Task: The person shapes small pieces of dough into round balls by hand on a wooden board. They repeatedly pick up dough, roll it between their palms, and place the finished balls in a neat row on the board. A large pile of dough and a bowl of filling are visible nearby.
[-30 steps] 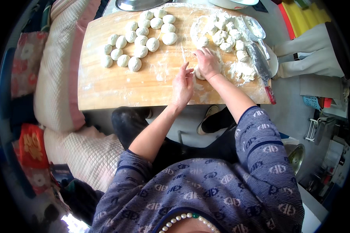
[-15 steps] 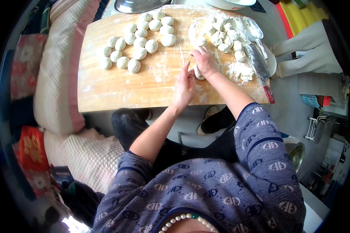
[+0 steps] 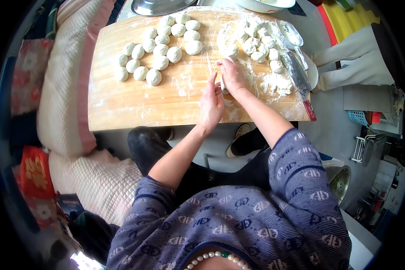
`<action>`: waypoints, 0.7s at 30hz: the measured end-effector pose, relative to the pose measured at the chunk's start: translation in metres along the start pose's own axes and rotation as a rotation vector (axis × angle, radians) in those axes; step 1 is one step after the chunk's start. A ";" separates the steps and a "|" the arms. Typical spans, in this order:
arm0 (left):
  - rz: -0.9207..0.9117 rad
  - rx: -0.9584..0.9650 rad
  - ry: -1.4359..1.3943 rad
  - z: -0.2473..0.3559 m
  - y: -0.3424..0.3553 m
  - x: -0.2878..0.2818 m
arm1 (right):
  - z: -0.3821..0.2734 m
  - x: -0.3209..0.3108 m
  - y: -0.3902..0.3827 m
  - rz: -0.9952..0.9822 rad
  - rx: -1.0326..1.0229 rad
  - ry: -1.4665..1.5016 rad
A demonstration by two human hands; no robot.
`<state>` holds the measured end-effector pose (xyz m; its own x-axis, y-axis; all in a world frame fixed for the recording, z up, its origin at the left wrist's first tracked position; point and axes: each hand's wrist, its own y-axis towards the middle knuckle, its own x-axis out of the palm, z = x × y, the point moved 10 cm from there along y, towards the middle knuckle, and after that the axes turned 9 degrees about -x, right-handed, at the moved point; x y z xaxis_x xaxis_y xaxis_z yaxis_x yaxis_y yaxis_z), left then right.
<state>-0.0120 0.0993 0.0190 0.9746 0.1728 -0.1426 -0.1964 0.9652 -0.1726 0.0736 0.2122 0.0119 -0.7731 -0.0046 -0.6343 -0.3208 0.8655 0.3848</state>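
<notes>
At the middle of the wooden board (image 3: pixel 112 108), my right hand (image 3: pixel 231 77) has its fingers curled over a piece of white dough (image 3: pixel 224 89), mostly hidden under it. Beside it, my left hand (image 3: pixel 212 101) is cupped, fingers apart and pointing away from me, close to that dough. To the left, several smooth round dough balls (image 3: pixel 153 77) sit in clusters. At the upper right, several rough dough pieces (image 3: pixel 257 56) lie in scattered flour, next to a knife (image 3: pixel 296 74) with a red handle and a white scoop (image 3: pixel 293 33).
Behind the board are a metal lid (image 3: pixel 161 5) and a white basin (image 3: pixel 264 3). A quilted pad (image 3: pixel 65 90) lies along the left. Another person's light-trousered legs (image 3: pixel 353 63) are at the upper right. A metal bowl (image 3: pixel 342 180) is at lower right.
My right hand has shifted slightly left and toward me, nearer my left hand, and covers more of the dough piece. The left hand has moved little.
</notes>
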 end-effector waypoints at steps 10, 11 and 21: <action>0.059 0.054 0.056 -0.012 0.005 -0.005 | -0.031 -0.004 -0.001 -0.118 -0.317 -0.398; 0.058 0.045 0.066 -0.017 0.006 -0.003 | -0.017 -0.004 0.000 -0.046 -0.153 -0.195; 0.128 0.101 0.028 -0.004 0.003 -0.018 | -0.030 -0.002 0.000 -0.086 -0.396 -0.351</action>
<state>-0.0308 0.0981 0.0171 0.9386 0.2914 -0.1849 -0.3054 0.9508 -0.0521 0.0593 0.1973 0.0333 -0.5272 0.1589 -0.8347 -0.6095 0.6137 0.5018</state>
